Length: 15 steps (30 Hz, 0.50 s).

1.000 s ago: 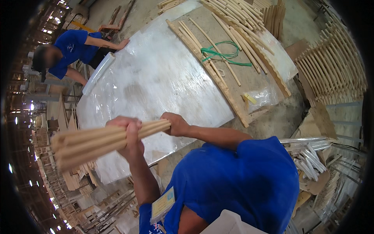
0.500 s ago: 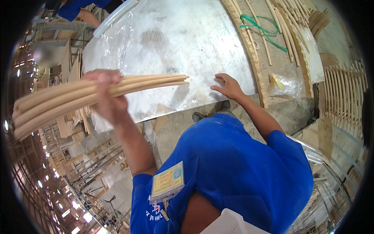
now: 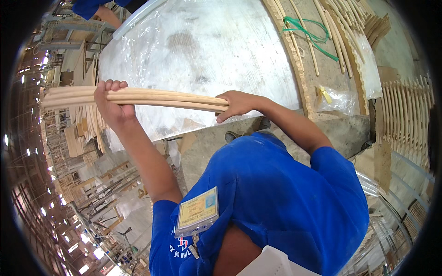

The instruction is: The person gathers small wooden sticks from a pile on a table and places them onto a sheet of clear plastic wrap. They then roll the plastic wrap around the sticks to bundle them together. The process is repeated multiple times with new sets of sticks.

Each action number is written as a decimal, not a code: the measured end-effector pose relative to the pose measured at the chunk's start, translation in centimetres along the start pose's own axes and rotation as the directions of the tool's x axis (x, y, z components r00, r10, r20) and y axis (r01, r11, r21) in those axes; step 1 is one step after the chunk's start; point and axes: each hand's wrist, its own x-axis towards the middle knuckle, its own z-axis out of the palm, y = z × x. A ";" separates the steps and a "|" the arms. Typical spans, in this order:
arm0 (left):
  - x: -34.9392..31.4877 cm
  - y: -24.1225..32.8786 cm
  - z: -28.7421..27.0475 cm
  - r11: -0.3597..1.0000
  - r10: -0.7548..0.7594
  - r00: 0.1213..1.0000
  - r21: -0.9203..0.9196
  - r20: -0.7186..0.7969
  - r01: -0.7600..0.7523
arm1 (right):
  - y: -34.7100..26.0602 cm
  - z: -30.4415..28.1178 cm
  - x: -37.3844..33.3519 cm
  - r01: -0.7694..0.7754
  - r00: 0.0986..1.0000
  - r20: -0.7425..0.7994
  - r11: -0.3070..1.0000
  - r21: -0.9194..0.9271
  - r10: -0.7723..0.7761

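Note:
A small bundle of long, slightly curved wooden rods [image 3: 165,98] lies across both my hands, over the front part of a pale, film-covered table [image 3: 216,55]. My left hand [image 3: 115,103] is wrapped round the rods toward their left end, with its fingers curled over the top. At the right end, my right hand [image 3: 237,105] closes round the tips, thumb below and fingers above; the very ends are hidden in it. The left ends of the rods stick out past the table's left edge.
Right of the table, cardboard strips hold more wooden rods [image 3: 338,41], a green tie [image 3: 308,32] and a clear plastic bag [image 3: 338,101]. A rack of slats [image 3: 407,110] stands farther right. At the upper left shows another person's arm [image 3: 108,17].
The bundle has swung level, its left end moving up and away from me. My right hand, open and apart before, has closed on the right ends of the rods.

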 end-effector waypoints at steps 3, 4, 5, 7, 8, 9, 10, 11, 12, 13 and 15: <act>2.5 -0.7 -2.2 0.988 0.011 0.955 0.148 -0.296 0.035 | -1.9 0.3 0.7 -0.108 0.988 0.122 0.992 0.060 0.100; 3.0 -0.6 -3.5 0.984 0.025 0.942 0.173 -0.334 0.035 | -2.8 0.7 1.1 -0.155 0.974 0.179 0.986 0.065 0.141; 3.8 -0.6 -4.5 0.982 0.036 0.934 0.185 -0.355 0.033 | -2.7 1.2 1.4 -0.097 0.993 0.074 0.995 0.037 0.094; 3.7 -4.3 -5.6 0.968 -0.002 0.905 0.225 -0.425 0.108 | -1.7 0.3 1.4 -0.148 0.989 0.014 0.984 -0.102 0.150; 3.7 -5.9 -5.9 0.965 -0.044 0.893 0.211 -0.447 0.153 | -0.8 0.0 1.3 -0.179 0.984 -0.044 0.971 -0.160 0.174; 3.8 -6.5 -6.6 0.963 -0.058 0.880 0.207 -0.471 0.174 | -0.6 -0.1 1.6 -0.187 0.982 -0.039 0.965 -0.183 0.183; 3.8 -6.8 -7.4 0.960 -0.069 0.866 0.203 -0.495 0.192 | -0.5 -0.1 1.9 -0.194 0.981 -0.033 0.959 -0.207 0.191; 4.1 -5.2 -8.5 0.958 -0.091 0.866 0.193 -0.492 0.211 | -1.1 0.4 2.6 -0.159 0.987 -0.007 0.962 -0.222 0.162; 3.9 -5.2 -9.7 0.972 -0.106 0.875 0.138 -0.472 0.192 | -1.2 0.6 3.1 -0.152 0.988 0.003 0.957 -0.248 0.158; 3.5 -4.6 -11.0 0.982 -0.111 0.885 0.084 -0.452 0.166 | -1.4 1.0 3.6 -0.137 0.989 0.016 0.951 -0.276 0.147; 3.0 -3.7 -11.0 0.991 -0.126 0.930 0.000 -0.345 0.134 | -0.9 0.6 4.4 -0.124 0.991 -0.009 0.899 -0.420 0.132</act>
